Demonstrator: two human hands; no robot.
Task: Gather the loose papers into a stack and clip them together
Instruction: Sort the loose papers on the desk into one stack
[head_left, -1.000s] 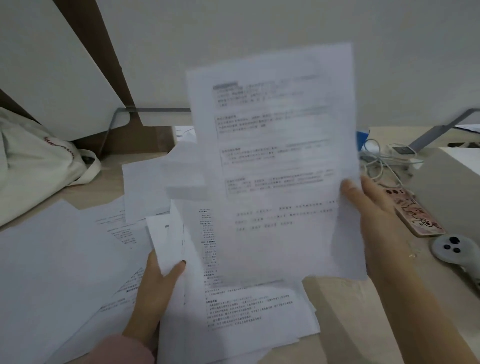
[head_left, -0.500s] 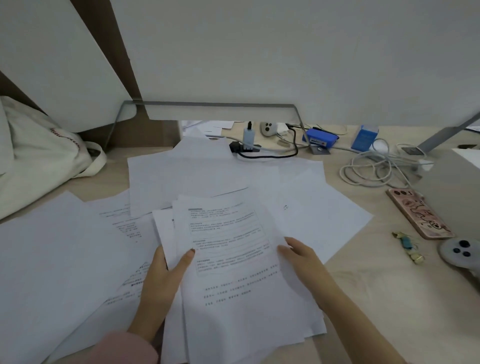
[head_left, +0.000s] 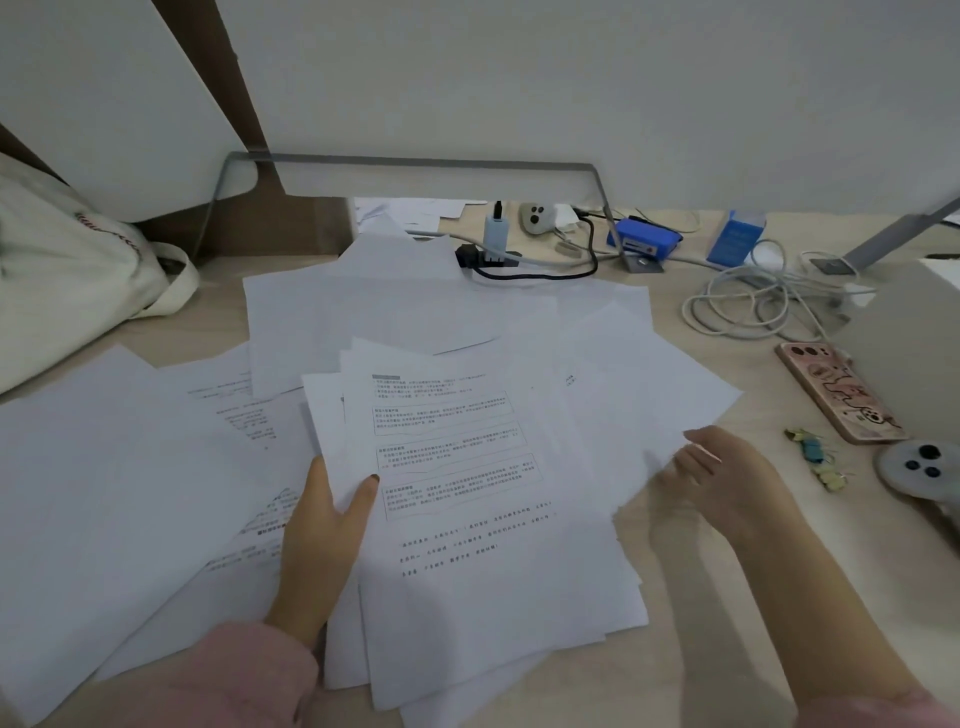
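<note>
Papers (head_left: 363, 322) lie strewn across the desk (head_left: 691, 623), from the left edge of the frame to right of centre, and only a few have been pulled into a rough stack (head_left: 483, 519) at lower centre. Its printed top sheet sits askew, with other sheets fanning out beneath it at different angles. The left hand (head_left: 324, 535) grasps the stack's left edge, thumb on top of the printed sheet. The right hand (head_left: 727, 478), blurred, rests at the near corner of a blank sheet (head_left: 639, 395) right of centre; I cannot tell whether it has closed on that corner or lies open against it.

The likeliest trouble is the stack itself: with the sheets this fanned, adding more without squaring the edges would leave corners sticking out, and a clip would then catch only some pages. Dragging the blank sheet by one corner could crease it or sweep neighbouring sheets further away. Sheets at the top of the pile lie close to the cables (head_left: 540, 265), and a careless pull might snag them. Small clips (head_left: 813, 457) lie at the right, near the phone (head_left: 836, 389); a sliding sheet or forearm could scatter them. Papers at far left could be overlooked.
</note>
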